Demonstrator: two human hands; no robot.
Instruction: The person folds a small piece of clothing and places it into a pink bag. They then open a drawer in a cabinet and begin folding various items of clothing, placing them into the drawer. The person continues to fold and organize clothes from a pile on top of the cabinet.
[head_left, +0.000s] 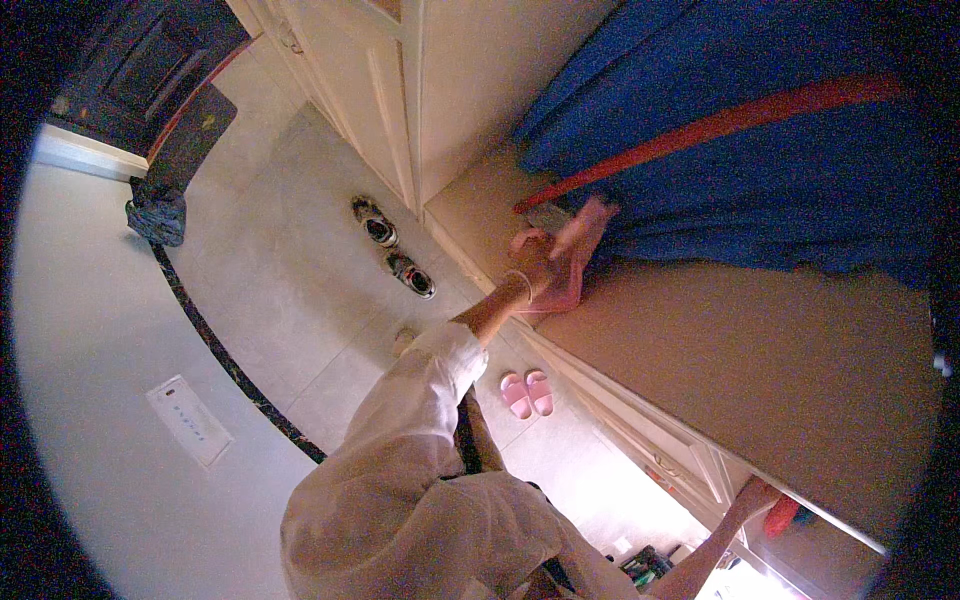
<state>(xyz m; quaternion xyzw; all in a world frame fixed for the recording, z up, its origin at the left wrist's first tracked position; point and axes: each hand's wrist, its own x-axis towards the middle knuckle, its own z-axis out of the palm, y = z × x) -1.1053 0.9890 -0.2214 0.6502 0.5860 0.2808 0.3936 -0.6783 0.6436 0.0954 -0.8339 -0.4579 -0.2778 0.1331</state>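
Observation:
My left hand (544, 259), with a band at its wrist, reaches across the edge of a beige surface (712, 345). It grips what looks like a pink cloth (574, 281), blurred in the dim light. Beyond the hand spreads a large blue cloth (712, 165), crossed by a long red strip (697, 135) whose near end lies close to my fingers. At lower right my right hand (756, 496) is at the front edge of the same surface. A small red thing (781, 516) shows by its fingers, which are partly hidden; I cannot tell whether they hold it.
Pale cabinet doors (667, 457) run below the surface. On the tiled floor are pink slides (527, 394) and a pair of dark sneakers (396, 247). A dark bag (157, 214) leans by the wall near a doormat (191, 135) and dark door (150, 67). Strong light falls at lower right.

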